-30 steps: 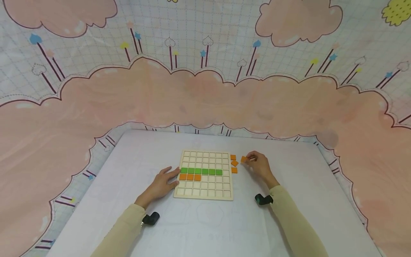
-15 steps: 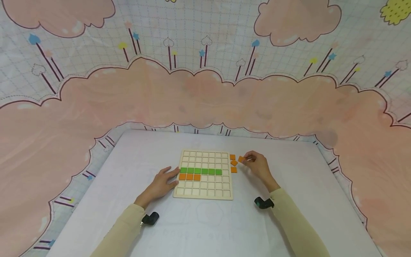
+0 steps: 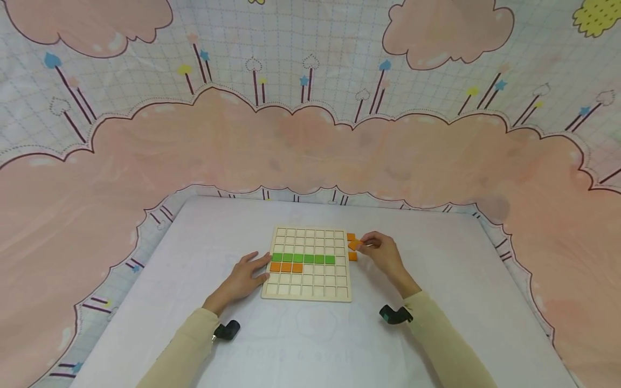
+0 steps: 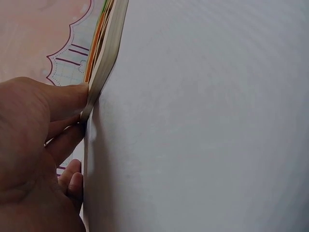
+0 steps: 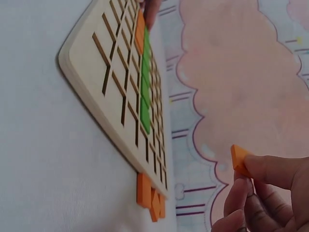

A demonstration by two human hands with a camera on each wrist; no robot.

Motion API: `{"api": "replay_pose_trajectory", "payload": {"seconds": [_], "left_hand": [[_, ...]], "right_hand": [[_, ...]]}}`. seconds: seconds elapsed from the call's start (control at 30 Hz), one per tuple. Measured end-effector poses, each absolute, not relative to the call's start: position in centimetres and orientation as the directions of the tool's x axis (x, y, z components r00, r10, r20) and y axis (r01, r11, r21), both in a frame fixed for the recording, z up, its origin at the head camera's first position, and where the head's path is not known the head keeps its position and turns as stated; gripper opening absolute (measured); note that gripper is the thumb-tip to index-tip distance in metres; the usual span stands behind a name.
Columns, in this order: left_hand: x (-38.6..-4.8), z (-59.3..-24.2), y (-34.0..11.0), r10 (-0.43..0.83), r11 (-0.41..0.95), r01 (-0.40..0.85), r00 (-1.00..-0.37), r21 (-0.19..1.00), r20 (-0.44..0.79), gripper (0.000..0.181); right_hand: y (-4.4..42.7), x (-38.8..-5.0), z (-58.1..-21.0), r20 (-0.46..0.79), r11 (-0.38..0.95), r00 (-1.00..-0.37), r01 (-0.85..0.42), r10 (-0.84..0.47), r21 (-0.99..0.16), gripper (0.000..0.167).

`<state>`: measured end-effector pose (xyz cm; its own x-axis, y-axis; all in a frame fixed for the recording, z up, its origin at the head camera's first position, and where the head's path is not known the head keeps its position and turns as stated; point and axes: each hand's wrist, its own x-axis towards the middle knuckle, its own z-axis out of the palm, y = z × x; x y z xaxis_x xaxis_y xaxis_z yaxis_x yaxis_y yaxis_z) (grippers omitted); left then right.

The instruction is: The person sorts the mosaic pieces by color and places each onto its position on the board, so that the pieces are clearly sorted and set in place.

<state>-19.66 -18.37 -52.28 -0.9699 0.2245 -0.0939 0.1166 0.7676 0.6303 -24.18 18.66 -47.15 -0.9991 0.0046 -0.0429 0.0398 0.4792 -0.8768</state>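
A square wooden grid board [image 3: 306, 299] lies on the table with a row of green square tiles [image 3: 309, 258] in its cells. Below that row sit 3 orange tiles [image 3: 287, 267] at the left end. With thumb and fingertips, my left hand [image 3: 244, 276] touches the board's left edge, fingers spread; the left wrist view shows the thumb [image 4: 70, 99] against the rim. My right hand [image 3: 385, 254] pinches an orange tile [image 5: 238, 159] between thumb and finger, lifted above the loose tiles beside the board's right edge.
Several loose orange tiles [image 3: 352, 256] lie along the board's right side, close to its rim. A white table [image 3: 301, 345] carries everything. Patterned cloth [image 3: 310, 145] with pink clouds hangs behind it. Black wrist cameras [image 3: 395, 314] stick out at both cuffs.
My right hand has moved left with the pinched orange tile, from right of the loose tiles to over them near the board. The left hand stays at the board's edge.
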Motion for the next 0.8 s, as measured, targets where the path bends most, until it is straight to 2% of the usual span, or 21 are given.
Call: {"api": "replay_pose_trajectory", "payload": {"seconds": [0.4,0.8], "left_hand": [[-19.6,-52.2,-18.3,0.214,0.768,0.093,-0.97,0.633,-0.117,0.058],[-19.6,-52.1,-18.3,0.225,0.762,0.106,-0.968,0.638,-0.108,0.056]], "right_hand": [[16.7,-22.8,-46.5,-0.025,0.406,-0.999,0.007,-0.037,-0.914,0.017],[15.2,-21.9,-46.6,-0.057,0.427,-0.995,0.014,-0.088,-0.904,0.014]]}}
